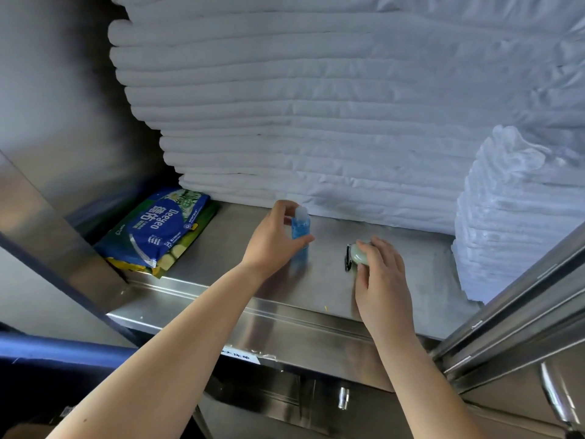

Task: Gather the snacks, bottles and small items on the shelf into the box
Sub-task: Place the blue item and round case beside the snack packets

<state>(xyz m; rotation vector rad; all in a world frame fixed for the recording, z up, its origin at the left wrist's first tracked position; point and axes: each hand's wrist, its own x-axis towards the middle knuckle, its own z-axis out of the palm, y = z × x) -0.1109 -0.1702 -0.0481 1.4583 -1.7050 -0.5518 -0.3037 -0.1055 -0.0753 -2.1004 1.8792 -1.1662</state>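
Far left on the steel shelf [221,280]: blue wipes packet [158,229], lying flat on a green/yellow packet [190,248], both tucked into the back-left corner, touching the shelf's side wall area. Well apart from both hands.

Left hand [272,239]: reached in over the shelf edge, holding the blue bottle [300,229]. Thumb crosses the bottle's front, fingers curled round the top near the pale cap. Bottle is upright with blue liquid inside, just in front of the linen stack [316,106]. Base is at shelf level with a reflection under it; can't tell whether it's touching or slightly lifted.

Right hand [383,274]: just right of the bottle, not touching it. Fingers curled down over a small pale green item [359,253], gripping it from above. The item has a dark metal-looking part on its left side, and it sits on the shelf mid-depth. Most of it is hidden by the fingers, so I can't say what it is.

Behind everything: the linen stack is white folded sheets, tall, filling the back of the shelf. Far right: a smaller cloth stack [512,217], white, near the front-right corner and beside the metal door frame [522,312].

Shelf front lip carries a white label [240,356], text unreadable.
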